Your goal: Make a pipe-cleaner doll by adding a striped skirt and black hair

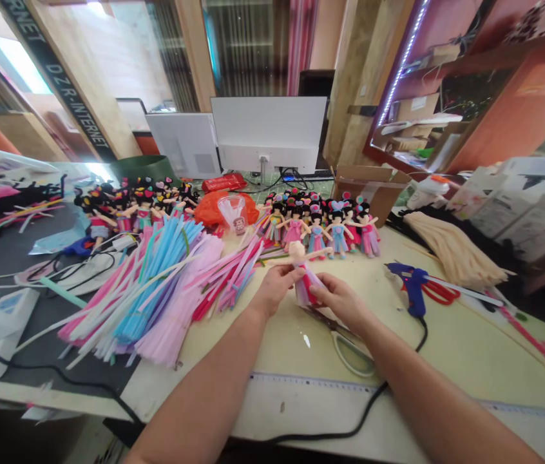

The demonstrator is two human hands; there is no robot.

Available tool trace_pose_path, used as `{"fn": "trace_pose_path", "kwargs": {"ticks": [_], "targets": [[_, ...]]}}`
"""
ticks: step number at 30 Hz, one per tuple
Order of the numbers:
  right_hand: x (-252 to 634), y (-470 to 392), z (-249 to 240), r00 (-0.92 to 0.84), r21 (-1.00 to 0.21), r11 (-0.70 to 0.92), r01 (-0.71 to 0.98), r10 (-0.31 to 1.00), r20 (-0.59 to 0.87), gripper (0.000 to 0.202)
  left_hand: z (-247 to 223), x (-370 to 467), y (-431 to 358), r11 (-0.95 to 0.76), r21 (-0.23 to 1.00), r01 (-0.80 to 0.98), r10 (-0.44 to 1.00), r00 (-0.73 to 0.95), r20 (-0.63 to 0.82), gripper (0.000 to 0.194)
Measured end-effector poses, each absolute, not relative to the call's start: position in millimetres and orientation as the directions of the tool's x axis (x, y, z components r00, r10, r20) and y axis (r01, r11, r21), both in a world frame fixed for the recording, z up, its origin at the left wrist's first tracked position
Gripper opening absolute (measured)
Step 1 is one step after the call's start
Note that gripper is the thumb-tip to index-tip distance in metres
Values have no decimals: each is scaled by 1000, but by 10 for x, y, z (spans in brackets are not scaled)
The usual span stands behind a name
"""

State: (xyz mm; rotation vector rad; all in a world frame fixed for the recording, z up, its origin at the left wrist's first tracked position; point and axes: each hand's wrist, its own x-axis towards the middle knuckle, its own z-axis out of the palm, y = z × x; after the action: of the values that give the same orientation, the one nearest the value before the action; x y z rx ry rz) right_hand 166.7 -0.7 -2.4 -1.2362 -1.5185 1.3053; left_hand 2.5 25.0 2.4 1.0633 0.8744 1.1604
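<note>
A cream-topped table [272, 348] stretched beneath the fingers, a white monitor [270, 132] standing well beyond them. Between the fingertips was a small hairless doll [308, 280], roughly upright, its arms spread. The left hand [275, 288] pinched its near-left side, fingers drawn narrow; the right hand [343, 301] gripped the skirt. Scissors [333, 326] lay just under the right fingers. Left of the left fingers spread fuzzy stems [156, 290]; beyond both hands stood black-haired dolls [295, 227]; a blue glue gun [413, 290] lay right of the right fingers.
</note>
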Motion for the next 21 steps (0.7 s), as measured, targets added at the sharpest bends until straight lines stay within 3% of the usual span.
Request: {"fn": "trace_pose_path", "kwargs": {"ticks": [4, 16, 21], "targets": [[1704, -32, -56, -223, -955, 130, 267, 972, 70, 38, 36, 64, 233, 48, 956, -290, 973, 228, 20, 26], [1677, -85, -131, -194, -973, 68, 221, 981, 24, 42, 33, 144, 156, 72, 972, -224, 963, 269, -9, 25], [1723, -86, -42, -148, -943, 96, 317, 988, 51, 42, 1, 135, 190, 98, 955, -281, 977, 209, -39, 27]]}}
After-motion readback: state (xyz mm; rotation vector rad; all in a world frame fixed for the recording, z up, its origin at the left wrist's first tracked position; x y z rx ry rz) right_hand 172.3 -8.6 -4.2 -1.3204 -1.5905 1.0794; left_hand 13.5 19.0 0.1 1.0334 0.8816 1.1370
